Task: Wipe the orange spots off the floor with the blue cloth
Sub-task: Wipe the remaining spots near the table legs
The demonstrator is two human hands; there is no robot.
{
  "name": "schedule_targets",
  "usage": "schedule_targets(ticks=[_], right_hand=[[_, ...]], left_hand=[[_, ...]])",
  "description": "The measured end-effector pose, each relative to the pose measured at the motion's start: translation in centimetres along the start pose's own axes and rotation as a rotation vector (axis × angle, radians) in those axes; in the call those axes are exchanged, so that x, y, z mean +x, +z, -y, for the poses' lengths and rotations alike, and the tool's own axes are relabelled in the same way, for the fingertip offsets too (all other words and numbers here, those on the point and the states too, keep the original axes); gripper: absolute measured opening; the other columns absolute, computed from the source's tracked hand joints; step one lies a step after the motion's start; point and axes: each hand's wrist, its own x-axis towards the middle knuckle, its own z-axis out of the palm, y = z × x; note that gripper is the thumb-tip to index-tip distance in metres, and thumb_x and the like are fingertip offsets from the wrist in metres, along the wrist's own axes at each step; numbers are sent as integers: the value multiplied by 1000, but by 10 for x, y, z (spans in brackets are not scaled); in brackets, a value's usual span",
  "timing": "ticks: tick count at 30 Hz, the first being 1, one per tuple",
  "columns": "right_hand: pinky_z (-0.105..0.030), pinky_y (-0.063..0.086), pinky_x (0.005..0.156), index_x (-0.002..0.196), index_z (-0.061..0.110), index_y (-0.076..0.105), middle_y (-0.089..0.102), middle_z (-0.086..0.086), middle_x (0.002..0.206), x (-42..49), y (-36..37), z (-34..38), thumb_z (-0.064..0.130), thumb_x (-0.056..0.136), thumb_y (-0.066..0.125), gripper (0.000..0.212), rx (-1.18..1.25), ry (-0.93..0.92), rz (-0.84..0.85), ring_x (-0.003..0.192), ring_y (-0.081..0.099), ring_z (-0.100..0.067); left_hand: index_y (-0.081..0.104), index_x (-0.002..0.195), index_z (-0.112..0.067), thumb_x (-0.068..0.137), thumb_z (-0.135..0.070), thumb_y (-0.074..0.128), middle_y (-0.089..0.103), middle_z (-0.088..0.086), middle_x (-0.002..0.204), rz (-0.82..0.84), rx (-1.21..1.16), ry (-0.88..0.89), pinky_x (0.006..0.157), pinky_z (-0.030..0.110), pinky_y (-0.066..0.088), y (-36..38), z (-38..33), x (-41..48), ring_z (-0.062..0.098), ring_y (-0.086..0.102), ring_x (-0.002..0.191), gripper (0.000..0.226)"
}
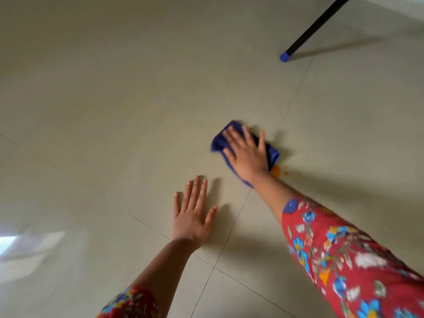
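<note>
A blue cloth (pixel 219 141) lies bunched on the beige tiled floor, near the middle of the view. My right hand (pixel 246 153) presses flat on top of it with fingers spread and straight. An orange spot (pixel 276 171) shows on the floor just beyond the cloth's right corner, with small orange specks (pixel 286 172) beside it. My left hand (pixel 192 213) rests flat on the bare floor nearer to me, palm down, fingers straight, holding nothing.
A black furniture leg with a blue cap (pixel 284 57) stands at the upper right. Grout lines (pixel 213 267) cross the floor tiles. A bright window reflection (pixel 13 243) sits at the left edge.
</note>
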Motion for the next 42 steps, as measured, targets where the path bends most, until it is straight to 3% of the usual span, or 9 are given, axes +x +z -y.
schedule_targets(ticks=[8,15,20,22,28,30,34,37,42], right_hand=[[-67,2,110,153,37,15,11,17,161,-102,8,-93,65,89,10,71,232,738,-42,150,3,-25],[-62,4,115,154,33,12,5,12,163,-55,7,-80,70,89,15,75,193,637,-11,149,1,-30],[-54,23,114,150,34,32,26,11,158,-121,16,-8,58,95,31,59,93,-129,-40,147,22,-27],[-50,21,116,150,35,31,25,12,158,-158,20,-31,55,98,29,55,85,-244,-6,148,20,-22],[-51,8,118,152,31,24,18,10,161,-81,7,-111,60,91,9,70,166,554,-56,149,13,-25],[-50,6,118,153,31,21,16,10,161,-55,4,-77,58,92,12,68,189,490,-42,149,11,-25],[-48,16,117,151,32,30,22,10,160,-115,16,6,52,97,30,57,132,-53,-44,148,19,-24],[-44,13,119,151,35,27,22,11,159,-170,16,-25,51,98,33,55,123,-239,-5,149,16,-20],[-45,14,118,152,24,26,22,5,160,-100,12,-112,54,93,12,68,131,407,-56,148,17,-23]], left_hand=[[-12,149,-39,89,-64,15,-20,-5,159,22,167,25,116,44,-10,7,0,2,15,-20,145,71],[-17,148,-39,87,-66,10,-25,-6,157,46,196,25,116,44,-12,5,1,3,15,-25,144,71],[-9,150,-38,87,-66,12,-18,-5,159,29,188,25,116,41,-12,6,2,4,14,-20,145,72],[-13,149,-39,87,-66,12,-22,-6,158,41,192,33,116,40,-14,6,4,3,13,-23,144,72],[-15,149,-37,87,-66,10,-25,-4,157,47,209,27,116,44,-13,6,0,4,15,-25,144,72],[-19,147,-39,85,-68,6,-28,-6,156,75,213,27,116,42,-15,4,0,4,14,-28,142,73],[-21,146,-41,81,-71,3,-31,-7,155,99,194,18,115,40,-17,2,1,5,11,-32,140,75],[-22,146,-41,80,-71,3,-33,-8,153,117,173,22,113,39,-20,-1,0,8,10,-34,139,76],[-22,146,-40,83,-69,4,-34,-7,153,107,194,24,114,41,-19,1,1,5,12,-34,139,74]])
